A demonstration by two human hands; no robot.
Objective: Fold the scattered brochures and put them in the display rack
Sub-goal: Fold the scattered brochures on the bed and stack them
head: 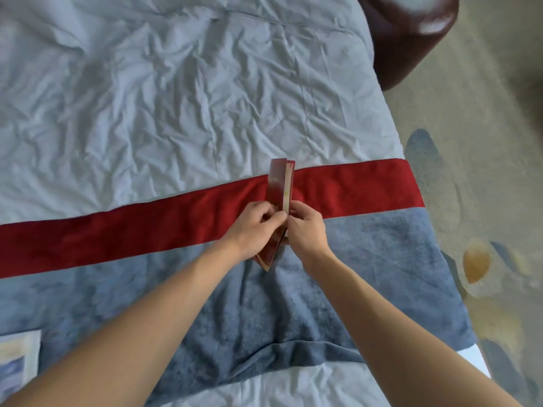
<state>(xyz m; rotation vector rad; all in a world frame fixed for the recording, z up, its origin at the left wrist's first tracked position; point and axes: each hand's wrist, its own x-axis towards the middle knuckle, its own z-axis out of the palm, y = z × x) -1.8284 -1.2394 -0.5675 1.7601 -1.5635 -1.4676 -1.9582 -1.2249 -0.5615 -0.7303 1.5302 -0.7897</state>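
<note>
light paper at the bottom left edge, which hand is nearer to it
Left. The left hand pinches the red brochure on the side toward the paper; the right hand grips the brochure's far side. Both are well away from it.

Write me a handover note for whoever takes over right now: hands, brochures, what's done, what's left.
Left hand: pinching the red brochure from its left side.
Right hand: pinching the same brochure from its right side.
Brochure: held between both hands above the red band of the bed cover, panels partly closed, fold not flat yet.
Second paper, possibly another brochure, lies at the bed's lower left edge.
Rack: not in view.
Done: fold under way on this one.
Left: finish the fold, rack it, check the lower-left paper.
</note>
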